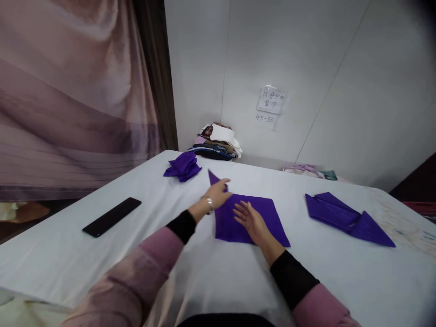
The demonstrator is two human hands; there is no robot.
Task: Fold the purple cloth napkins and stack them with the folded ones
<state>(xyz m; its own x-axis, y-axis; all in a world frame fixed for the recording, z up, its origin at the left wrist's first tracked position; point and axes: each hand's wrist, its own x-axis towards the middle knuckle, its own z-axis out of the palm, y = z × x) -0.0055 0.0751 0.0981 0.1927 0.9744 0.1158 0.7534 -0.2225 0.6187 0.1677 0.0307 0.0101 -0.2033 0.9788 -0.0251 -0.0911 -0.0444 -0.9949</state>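
Observation:
A purple cloth lies folded on the white-covered table in front of me. My left hand is at its upper left part, fingers curled round the fabric; a pointed corner sticks out beyond the hand. A silver band circles that wrist. Over the middle of the same cloth is my right hand, palm turned inward and fingers apart, gripping nothing. Whether its fingertips touch the fabric I cannot tell.
A crumpled purple cloth lies at the back left, and a folded purple one on the right. A black flat slab rests on the left of the table. Behind it are a fabric pile, a wall sign and a curtain.

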